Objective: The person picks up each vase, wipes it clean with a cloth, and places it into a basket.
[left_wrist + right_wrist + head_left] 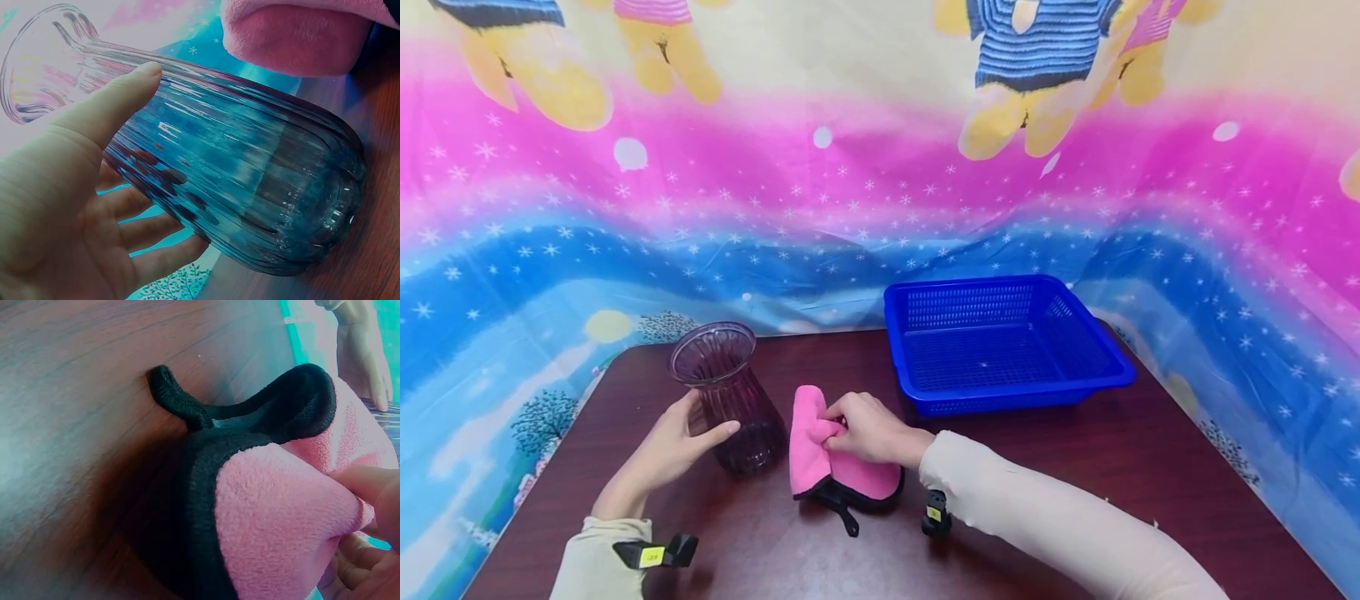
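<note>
A purple-tinted ribbed glass vase (743,417) with a flared rim stands upright at the left of the table. My left hand (658,450) holds it round the side. In the left wrist view the thumb lies along the near side of the vase (250,162), with the fingers (156,234) behind it. Just right of the vase, my right hand (868,429) pinches a fold of a pink cloth (808,450) with black edging and a black hanging loop (850,522). In the right wrist view the cloth (275,512) is bunched at the pinch, its dark-edged opening facing the camera.
A blue plastic basket (1000,358) with perforated sides sits at the back right, behind my right hand. The dark wooden table (760,558) reaches back to a colourful printed curtain (820,217) that hangs round its far and side edges.
</note>
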`<state>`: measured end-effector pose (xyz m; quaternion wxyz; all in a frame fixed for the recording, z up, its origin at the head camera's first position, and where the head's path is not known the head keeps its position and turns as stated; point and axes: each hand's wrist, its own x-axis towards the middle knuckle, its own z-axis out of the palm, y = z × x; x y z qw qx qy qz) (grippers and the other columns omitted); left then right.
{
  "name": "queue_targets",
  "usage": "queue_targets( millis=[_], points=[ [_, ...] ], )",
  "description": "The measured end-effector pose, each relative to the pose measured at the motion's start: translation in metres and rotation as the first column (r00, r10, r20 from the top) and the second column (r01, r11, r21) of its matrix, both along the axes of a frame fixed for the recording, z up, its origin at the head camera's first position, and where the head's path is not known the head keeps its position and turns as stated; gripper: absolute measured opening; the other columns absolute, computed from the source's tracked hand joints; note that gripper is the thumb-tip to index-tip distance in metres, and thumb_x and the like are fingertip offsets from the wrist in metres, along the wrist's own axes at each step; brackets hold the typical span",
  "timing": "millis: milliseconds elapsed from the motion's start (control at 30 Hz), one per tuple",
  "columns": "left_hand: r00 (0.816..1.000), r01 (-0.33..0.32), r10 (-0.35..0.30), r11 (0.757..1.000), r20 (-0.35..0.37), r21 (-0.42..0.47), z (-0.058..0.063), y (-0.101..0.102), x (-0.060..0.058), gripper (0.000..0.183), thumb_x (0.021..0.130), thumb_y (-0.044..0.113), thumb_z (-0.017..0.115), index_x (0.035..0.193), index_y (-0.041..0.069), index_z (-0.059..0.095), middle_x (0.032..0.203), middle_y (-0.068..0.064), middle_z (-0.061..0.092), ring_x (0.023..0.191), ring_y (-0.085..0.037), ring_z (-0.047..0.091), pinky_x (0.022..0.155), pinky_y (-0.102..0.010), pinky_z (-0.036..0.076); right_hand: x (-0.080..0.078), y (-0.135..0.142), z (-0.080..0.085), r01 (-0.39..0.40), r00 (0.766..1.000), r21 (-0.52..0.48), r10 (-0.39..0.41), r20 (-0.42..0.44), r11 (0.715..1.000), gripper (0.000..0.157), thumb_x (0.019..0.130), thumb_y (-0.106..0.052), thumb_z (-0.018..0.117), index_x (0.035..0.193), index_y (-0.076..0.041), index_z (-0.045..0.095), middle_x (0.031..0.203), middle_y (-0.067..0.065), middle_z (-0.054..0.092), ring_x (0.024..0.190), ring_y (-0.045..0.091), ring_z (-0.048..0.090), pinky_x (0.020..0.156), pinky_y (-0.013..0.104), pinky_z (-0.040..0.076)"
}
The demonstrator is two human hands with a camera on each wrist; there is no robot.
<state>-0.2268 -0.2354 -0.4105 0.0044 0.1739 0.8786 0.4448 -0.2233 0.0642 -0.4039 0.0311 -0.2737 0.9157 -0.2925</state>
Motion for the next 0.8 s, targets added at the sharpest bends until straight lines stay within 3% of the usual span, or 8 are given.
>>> queue_targets(
  millis=[300,800],
  points=[
    [1.0,0.002,-0.002,1.0,0.008,-0.008,0.001,-0.001,0.001,0.069,0.098,0.022,0.068,0.149,-0.009,0.033,0.143,-0.035,0.051,0.129,-0.047,0.057,0.103,-0.053,0.051,0.008,0.017,0.001,-0.032,0.999,0.026,0.032,0.01,0.999,0.006,0.085,-0.016,0.078,0.086,-0.012,0.074,0.058,-0.011,0.04,0.058,0.003,0.04,0.054,0.017,0.031],
    [1.0,0.015,-0.015,1.0,0.011,-0.022,0.003,-0.002,0.001,0.069,0.099,0.023,0.066,0.15,-0.009,0.032,0.145,-0.035,0.049,0.131,-0.047,0.056,0.104,-0.054,0.05,0.021,0.047,0.004,-0.048,0.999,0.053,0.048,0.005,0.997,0.014,0.083,-0.013,0.078,0.096,-0.008,0.076,0.062,-0.011,0.043,0.059,0.002,0.041,0.054,0.016,0.033]
  ],
)
